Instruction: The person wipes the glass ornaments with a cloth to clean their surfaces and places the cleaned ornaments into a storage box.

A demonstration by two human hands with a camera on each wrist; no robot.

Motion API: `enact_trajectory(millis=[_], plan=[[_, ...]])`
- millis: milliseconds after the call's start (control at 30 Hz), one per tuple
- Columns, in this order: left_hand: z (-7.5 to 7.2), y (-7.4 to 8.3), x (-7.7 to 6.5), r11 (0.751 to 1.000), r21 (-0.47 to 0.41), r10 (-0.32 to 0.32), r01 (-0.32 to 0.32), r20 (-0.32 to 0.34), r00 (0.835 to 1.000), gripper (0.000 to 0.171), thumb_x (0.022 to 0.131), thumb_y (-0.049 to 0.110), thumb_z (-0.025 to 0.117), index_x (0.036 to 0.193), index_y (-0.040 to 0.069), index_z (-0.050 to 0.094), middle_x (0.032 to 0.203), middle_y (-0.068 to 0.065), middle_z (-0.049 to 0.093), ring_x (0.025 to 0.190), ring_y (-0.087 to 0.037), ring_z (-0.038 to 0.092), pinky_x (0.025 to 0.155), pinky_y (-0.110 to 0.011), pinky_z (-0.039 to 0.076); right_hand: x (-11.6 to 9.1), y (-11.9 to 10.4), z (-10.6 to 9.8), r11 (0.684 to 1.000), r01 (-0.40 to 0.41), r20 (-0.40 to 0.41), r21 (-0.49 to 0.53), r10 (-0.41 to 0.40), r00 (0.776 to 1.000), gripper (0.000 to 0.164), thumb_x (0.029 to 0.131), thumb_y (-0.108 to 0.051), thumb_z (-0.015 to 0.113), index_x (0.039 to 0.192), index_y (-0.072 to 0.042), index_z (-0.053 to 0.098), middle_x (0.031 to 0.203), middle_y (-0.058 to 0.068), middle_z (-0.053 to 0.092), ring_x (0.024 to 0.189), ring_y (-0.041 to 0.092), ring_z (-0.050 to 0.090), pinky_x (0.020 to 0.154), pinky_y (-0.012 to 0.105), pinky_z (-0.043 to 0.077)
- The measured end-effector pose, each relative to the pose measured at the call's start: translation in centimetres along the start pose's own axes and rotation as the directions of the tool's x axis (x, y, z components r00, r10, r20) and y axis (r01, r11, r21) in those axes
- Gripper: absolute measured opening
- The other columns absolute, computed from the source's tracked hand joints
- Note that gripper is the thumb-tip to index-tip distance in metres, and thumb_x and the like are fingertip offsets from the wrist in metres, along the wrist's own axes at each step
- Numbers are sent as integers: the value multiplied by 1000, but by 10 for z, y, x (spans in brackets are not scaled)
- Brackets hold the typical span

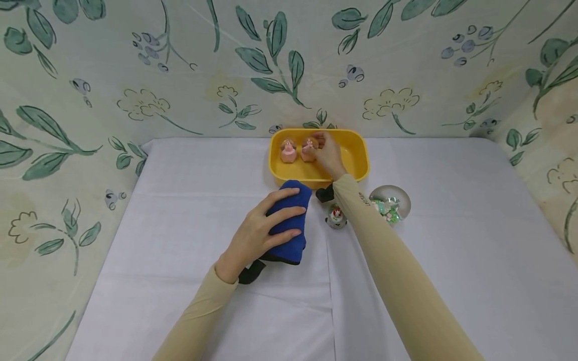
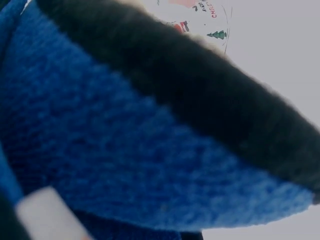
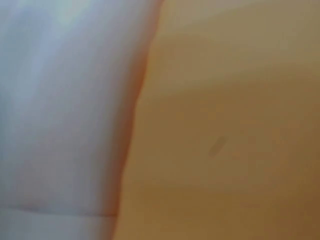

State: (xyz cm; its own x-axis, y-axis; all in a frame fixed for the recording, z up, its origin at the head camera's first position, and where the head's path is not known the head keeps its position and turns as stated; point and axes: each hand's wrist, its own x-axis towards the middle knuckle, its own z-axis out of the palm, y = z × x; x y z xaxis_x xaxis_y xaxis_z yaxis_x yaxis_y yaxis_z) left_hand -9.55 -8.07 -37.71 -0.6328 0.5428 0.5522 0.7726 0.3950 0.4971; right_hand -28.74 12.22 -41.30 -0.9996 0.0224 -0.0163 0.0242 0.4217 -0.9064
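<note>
Inside a yellow tray (image 1: pixel 354 173), two small pink figurines stand side by side. My right hand (image 1: pixel 329 154) reaches in from the front and pinches the right pink figurine (image 1: pixel 308 150) with its fingertips. The left pink figurine (image 1: pixel 289 151) stands free beside it. My left hand (image 1: pixel 257 228) grips a folded blue cloth (image 1: pixel 289 225) with a black edge, its fingers spread across the top. In the left wrist view the blue cloth (image 2: pixel 115 130) fills most of the picture. The right wrist view shows only the blurred yellow tray wall (image 3: pixel 225 125) and white cloth.
Right of the blue cloth sits a small round ornament (image 1: pixel 336 216) with red on it. A clear dome (image 1: pixel 392 203) with shiny green and white bits lies past my right forearm, which partly covers it. White cloth (image 1: pixel 451 250) covers the table; a leaf-patterned curtain (image 1: pixel 180 65) hangs behind.
</note>
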Motion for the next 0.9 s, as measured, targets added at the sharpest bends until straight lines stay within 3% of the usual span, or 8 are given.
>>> enact_trajectory(millis=[233,567,733,900], plan=[[1,1,0,1000,-12,-3,3,0,1000,47,93,47,51,123,13,63,144,-8,39,129,-29,42,104,-40,39,-4,-3,-3,999,3,-13,35,-3,1000,49,89,-11,69,131,-3,46,129,14,52,117,26,49,102,32,40],[0,1,1,1000,-17,-7,7,-8,1000,48,94,49,49,121,13,64,143,-7,40,127,-28,44,102,-41,41,-12,-12,-10,991,77,-98,111,-67,993,48,89,-16,69,129,-2,47,129,12,53,120,23,49,104,26,36],[0,1,1,1000,-19,-11,11,0,1000,48,94,49,49,122,13,63,144,-7,40,128,-28,44,102,-41,41,-22,-23,-19,959,119,-125,259,-88,988,48,89,-11,68,130,-1,45,131,12,51,123,23,48,103,23,37],[0,-1,0,1000,-16,-19,19,1,1000,48,93,49,50,122,13,63,144,-7,39,128,-29,44,102,-42,41,-37,-35,-29,903,222,-155,368,-176,972,47,89,-7,68,129,1,46,131,16,50,121,22,49,105,28,37]])
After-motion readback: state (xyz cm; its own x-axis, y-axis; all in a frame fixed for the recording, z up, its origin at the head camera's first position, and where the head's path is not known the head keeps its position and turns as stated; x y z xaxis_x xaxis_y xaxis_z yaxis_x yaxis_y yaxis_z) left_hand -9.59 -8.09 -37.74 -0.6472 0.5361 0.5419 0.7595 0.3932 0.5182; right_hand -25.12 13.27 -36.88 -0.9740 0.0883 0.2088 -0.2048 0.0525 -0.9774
